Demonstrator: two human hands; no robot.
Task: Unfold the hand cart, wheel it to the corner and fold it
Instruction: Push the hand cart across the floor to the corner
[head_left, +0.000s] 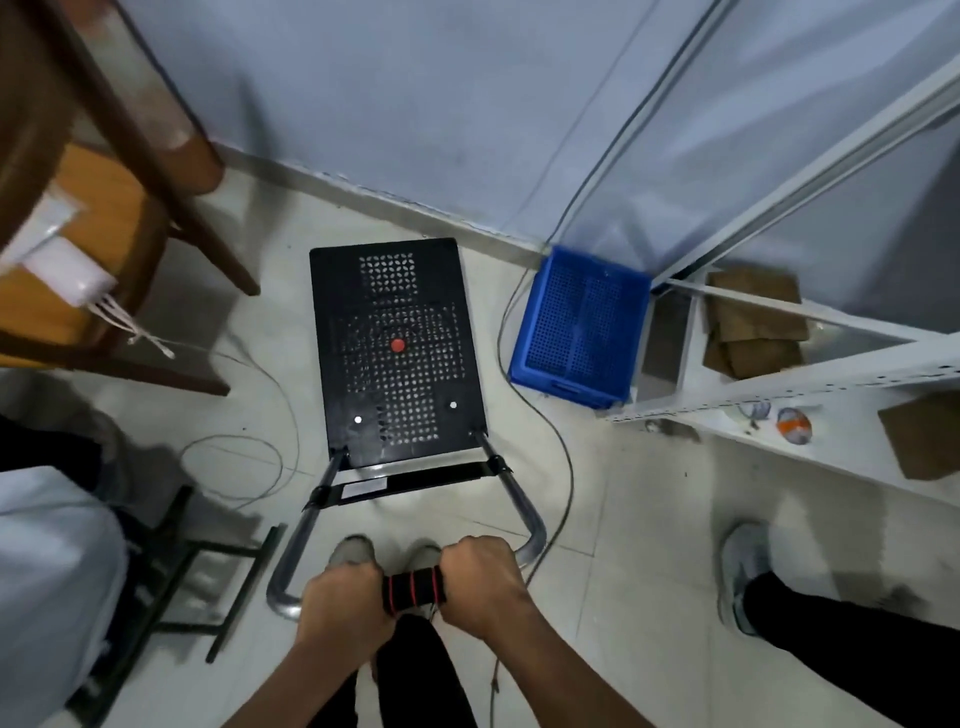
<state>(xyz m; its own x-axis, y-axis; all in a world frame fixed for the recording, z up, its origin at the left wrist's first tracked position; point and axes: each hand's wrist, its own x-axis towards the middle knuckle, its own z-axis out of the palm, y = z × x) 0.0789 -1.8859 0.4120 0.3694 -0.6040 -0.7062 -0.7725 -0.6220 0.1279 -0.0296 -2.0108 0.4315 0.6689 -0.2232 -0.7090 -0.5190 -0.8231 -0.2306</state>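
Hand cart (397, 348) unfolded, platform near the wall; left hand (343, 605) and right hand (480, 584) clasp its handle (414, 591). Folding remains.

The hand cart (397, 353) stands unfolded on the floor (623, 545), its platform lying flat before the person and its far edge near the wall (415, 104); the left hand (345, 605) and right hand (480, 582) close side by side on the handle grip (413, 590), nearest the person, above two shoes (353, 551); a crate (579, 327) sits right of the platform, in the corner; shelving (779, 395) stands right of the crate, with cardboard (753, 322) on it; a wooden chair (104, 234) stands left of the platform; cables (550, 431) run along the floor on both sides of the cart; another person's foot (743, 571) rests at far right.
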